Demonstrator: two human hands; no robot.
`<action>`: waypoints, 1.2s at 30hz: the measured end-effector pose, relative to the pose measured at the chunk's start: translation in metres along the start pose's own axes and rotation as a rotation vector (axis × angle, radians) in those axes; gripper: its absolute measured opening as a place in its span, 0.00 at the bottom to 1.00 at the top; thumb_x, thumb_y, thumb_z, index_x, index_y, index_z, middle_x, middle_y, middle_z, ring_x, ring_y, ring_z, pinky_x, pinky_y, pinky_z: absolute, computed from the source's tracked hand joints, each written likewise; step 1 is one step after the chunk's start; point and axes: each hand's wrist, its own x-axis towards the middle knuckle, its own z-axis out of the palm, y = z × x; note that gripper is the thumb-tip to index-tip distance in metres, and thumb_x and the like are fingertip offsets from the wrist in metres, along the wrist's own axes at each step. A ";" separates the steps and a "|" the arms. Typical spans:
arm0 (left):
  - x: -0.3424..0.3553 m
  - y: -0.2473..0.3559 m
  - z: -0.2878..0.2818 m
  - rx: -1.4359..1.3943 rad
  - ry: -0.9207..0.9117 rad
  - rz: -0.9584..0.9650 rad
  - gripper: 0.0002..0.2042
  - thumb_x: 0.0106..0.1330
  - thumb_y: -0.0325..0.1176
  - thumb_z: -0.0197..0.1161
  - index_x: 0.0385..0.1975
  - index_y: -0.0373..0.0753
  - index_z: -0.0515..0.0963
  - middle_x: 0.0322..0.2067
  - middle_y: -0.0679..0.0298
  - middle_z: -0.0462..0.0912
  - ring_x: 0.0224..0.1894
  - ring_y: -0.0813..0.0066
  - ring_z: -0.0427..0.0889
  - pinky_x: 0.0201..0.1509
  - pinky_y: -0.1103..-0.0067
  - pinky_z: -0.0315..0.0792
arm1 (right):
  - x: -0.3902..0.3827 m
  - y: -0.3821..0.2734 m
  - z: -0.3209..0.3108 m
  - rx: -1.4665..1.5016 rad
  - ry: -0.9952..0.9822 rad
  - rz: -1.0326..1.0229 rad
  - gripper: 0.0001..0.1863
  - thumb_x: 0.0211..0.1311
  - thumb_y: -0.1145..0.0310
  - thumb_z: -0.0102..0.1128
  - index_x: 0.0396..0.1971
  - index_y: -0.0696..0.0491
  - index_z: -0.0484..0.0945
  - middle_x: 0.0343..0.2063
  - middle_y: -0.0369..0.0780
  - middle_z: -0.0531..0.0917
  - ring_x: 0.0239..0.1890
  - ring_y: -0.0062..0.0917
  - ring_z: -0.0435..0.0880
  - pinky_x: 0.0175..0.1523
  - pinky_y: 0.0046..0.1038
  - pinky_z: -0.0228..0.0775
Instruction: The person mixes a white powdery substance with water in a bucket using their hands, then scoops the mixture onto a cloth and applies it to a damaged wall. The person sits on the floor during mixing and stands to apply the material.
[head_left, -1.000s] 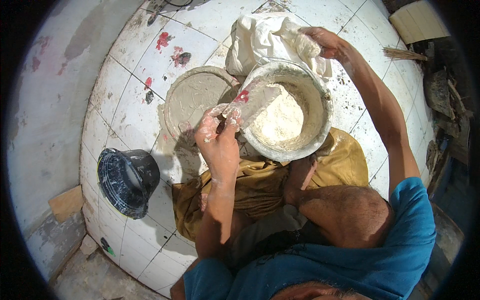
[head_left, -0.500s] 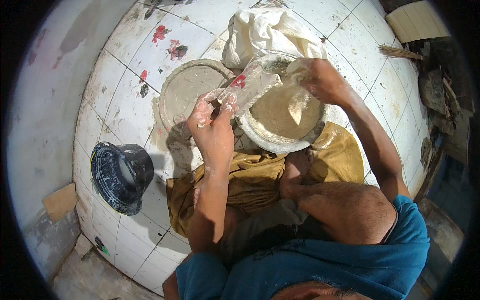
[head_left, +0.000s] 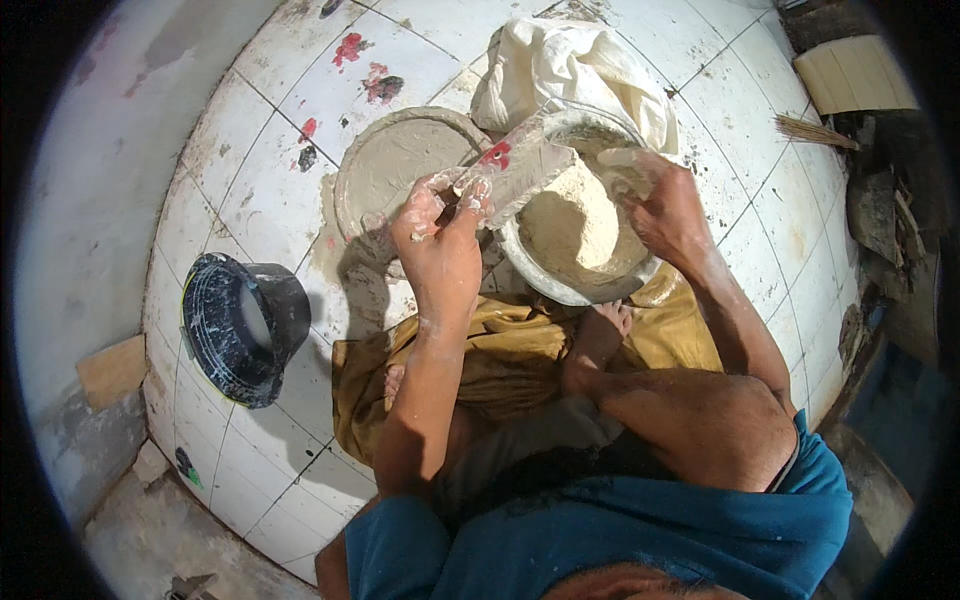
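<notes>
Head view shows me the left hand point(head_left: 440, 215) pinching the near end of a flat, smeared scraper-like blade point(head_left: 525, 182), its far end reaching over the metal pail point(head_left: 545, 283). The right hand point(head_left: 665, 208), at the pail's far-right side, has its fingers curled round a pale, blurred piece point(head_left: 628, 172); I cannot tell its kind. Pale powder point(head_left: 597, 215) lies heaped inside the pail, which stands between the white sack point(head_left: 570, 70) and the brown cloth point(head_left: 490, 350). What worries me: a careless sweep of the right hand could fling powder over the rim, and a knock from the blade could rock the pail against the bare foot point(head_left: 595, 340) just beside it. Coated fingers might let the blade slip, perhaps towards the grey paste point(head_left: 405, 160) in the round pan.
</notes>
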 end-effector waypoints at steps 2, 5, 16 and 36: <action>0.000 0.000 0.001 -0.024 0.017 -0.017 0.06 0.68 0.19 0.66 0.42 0.30 0.79 0.33 0.67 0.83 0.35 0.83 0.78 0.42 0.82 0.72 | -0.005 -0.002 -0.003 0.033 0.112 -0.134 0.15 0.67 0.77 0.61 0.52 0.54 0.85 0.47 0.45 0.88 0.48 0.31 0.88 0.52 0.32 0.82; 0.001 -0.008 0.007 -0.104 0.063 -0.010 0.06 0.68 0.19 0.66 0.42 0.31 0.79 0.32 0.68 0.83 0.34 0.83 0.78 0.40 0.82 0.72 | -0.006 0.018 0.026 0.127 0.139 -0.148 0.18 0.64 0.78 0.62 0.53 0.53 0.84 0.49 0.46 0.87 0.55 0.37 0.86 0.56 0.37 0.81; 0.005 -0.023 0.015 -0.114 0.067 -0.018 0.03 0.65 0.19 0.65 0.32 0.34 0.78 0.29 0.70 0.80 0.30 0.86 0.74 0.33 0.83 0.67 | -0.025 0.058 0.051 -0.257 -0.032 -0.530 0.24 0.52 0.75 0.68 0.53 0.53 0.80 0.41 0.50 0.84 0.42 0.48 0.87 0.45 0.44 0.84; 0.082 -0.086 -0.139 0.021 0.434 -0.343 0.09 0.61 0.19 0.64 0.41 0.34 0.81 0.31 0.61 0.86 0.25 0.75 0.80 0.28 0.79 0.72 | -0.009 0.015 0.037 -0.229 -0.082 -0.093 0.17 0.63 0.73 0.63 0.52 0.54 0.83 0.45 0.54 0.85 0.43 0.55 0.85 0.48 0.47 0.79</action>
